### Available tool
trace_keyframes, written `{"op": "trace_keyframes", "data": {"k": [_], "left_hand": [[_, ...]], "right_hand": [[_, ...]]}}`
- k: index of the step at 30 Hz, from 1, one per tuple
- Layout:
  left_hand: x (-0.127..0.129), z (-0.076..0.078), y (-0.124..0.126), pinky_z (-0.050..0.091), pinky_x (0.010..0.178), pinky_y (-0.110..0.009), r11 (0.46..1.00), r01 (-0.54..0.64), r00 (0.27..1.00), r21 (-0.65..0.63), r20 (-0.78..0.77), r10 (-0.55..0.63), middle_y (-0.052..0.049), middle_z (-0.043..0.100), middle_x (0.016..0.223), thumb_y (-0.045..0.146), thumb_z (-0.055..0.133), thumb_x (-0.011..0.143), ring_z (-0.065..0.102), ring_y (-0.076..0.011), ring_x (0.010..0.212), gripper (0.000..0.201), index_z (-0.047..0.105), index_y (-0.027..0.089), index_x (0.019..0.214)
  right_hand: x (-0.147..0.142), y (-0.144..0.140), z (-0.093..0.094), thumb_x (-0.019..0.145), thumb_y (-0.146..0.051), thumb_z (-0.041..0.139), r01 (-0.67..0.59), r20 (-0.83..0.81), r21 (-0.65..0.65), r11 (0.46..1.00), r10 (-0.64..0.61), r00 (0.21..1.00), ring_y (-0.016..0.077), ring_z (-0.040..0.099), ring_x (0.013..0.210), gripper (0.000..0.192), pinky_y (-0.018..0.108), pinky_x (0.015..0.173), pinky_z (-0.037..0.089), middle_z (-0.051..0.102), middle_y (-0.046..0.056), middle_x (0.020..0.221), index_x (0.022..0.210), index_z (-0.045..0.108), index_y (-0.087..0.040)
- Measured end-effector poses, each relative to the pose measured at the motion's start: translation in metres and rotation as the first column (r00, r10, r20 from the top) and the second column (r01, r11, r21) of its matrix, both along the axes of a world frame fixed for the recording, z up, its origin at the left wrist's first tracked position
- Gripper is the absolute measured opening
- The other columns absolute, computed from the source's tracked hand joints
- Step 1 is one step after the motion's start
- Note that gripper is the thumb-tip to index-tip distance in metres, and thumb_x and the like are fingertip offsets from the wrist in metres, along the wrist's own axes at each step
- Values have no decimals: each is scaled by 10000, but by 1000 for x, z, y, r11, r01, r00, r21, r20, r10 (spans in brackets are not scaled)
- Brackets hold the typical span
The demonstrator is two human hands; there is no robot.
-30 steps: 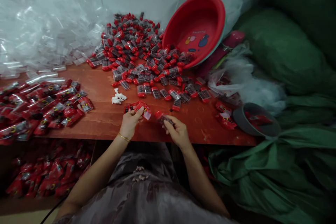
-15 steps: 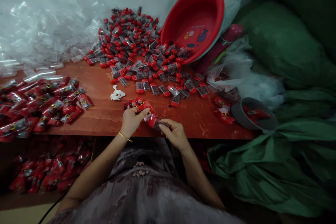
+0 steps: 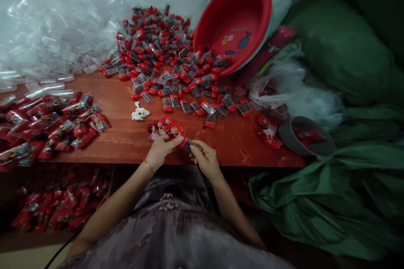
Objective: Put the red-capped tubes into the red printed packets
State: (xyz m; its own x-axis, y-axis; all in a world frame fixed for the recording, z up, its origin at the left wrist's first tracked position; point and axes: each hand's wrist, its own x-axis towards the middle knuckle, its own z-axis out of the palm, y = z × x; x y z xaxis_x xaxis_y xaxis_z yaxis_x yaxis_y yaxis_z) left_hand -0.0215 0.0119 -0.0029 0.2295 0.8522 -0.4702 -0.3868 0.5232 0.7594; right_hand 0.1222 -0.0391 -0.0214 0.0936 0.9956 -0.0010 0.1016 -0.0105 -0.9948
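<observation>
Both hands met at the near edge of the reddish-brown wooden surface (image 3: 120,143). The left hand (image 3: 160,151) was closed on a red printed plastic packet (image 3: 174,129), thumb on top. The right hand (image 3: 204,159) was closed on a small clear vial with a red cap (image 3: 188,144), pinched between thumb and fingers. The capped end of the vial touched the open end of the packet; how far it sat inside could not be told. A short row of similar red packets (image 3: 157,126) lay flat just beyond the left hand.

Behind these, a heap of loose red-capped vials (image 3: 167,59) spread from a tipped red plastic basin (image 3: 240,21). A small white crumpled scrap (image 3: 139,113) lay between the heap and the hands. A pile of filled red packets (image 3: 47,126) occupied the left of the surface, below a mass of clear plastic sleeves (image 3: 47,33). A grey round bowl (image 3: 306,136) holding red packets sat at the right edge, against green sacking (image 3: 331,189).
</observation>
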Motion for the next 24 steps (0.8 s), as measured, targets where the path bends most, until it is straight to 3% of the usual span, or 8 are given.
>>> {"op": "trace_keyframes", "data": {"k": [5,9,12,15,18,21,24], "left_hand": [[4,-8,-4,441,564,-219,997,20,995,76,-103,-12,-23,664,604,379,856,442,539,-90,525,375,681,106,629],[5,-12,-5,460,630,-224,985,-61,996,159,-48,70,-11,680,676,365,840,495,568,-100,595,337,684,130,679],[5,-11,-3,449,605,-223,988,-63,998,140,-6,64,0,657,642,363,834,509,553,-95,574,315,664,134,643],[4,-10,1,437,575,-221,994,1,1000,110,24,-3,2,637,607,347,845,482,535,-89,543,318,650,131,611],[2,-9,5,429,537,-222,993,52,998,106,37,-56,4,621,576,341,842,488,521,-86,506,311,643,132,604],[1,-7,6,426,511,-210,994,22,999,109,38,-27,0,623,579,336,846,480,530,-85,502,315,642,132,606],[4,-6,2,413,455,-207,995,41,997,86,63,-46,11,604,546,373,847,471,511,-81,453,345,631,136,599]], "right_hand": [[-9,3,-5,837,-456,518,81,7,17,997,-81,997,58,431,409,310,194,402,366,535,-43,608,942,604,-177],[-14,5,-7,839,-481,500,4,-33,-38,999,-5,999,50,400,371,317,185,357,322,519,-52,585,899,582,-181],[-15,7,-7,847,-470,494,-38,2,-39,999,38,999,49,401,368,298,180,346,308,519,-48,577,882,574,-185],[-18,9,-7,852,-454,498,-1,51,-7,1000,1,999,54,422,384,278,180,365,339,526,-43,585,904,572,-192],[-24,8,-7,852,-452,497,12,-30,-18,1000,-12,999,54,456,395,273,188,397,387,560,-39,639,939,547,-198],[-27,6,-7,824,-451,535,-11,-140,-47,999,4,990,61,507,409,286,201,431,429,619,-25,712,965,522,-203],[-25,7,-8,784,-447,592,13,-141,-64,998,-22,990,75,522,407,285,210,441,440,617,-36,642,907,524,-199]]}}
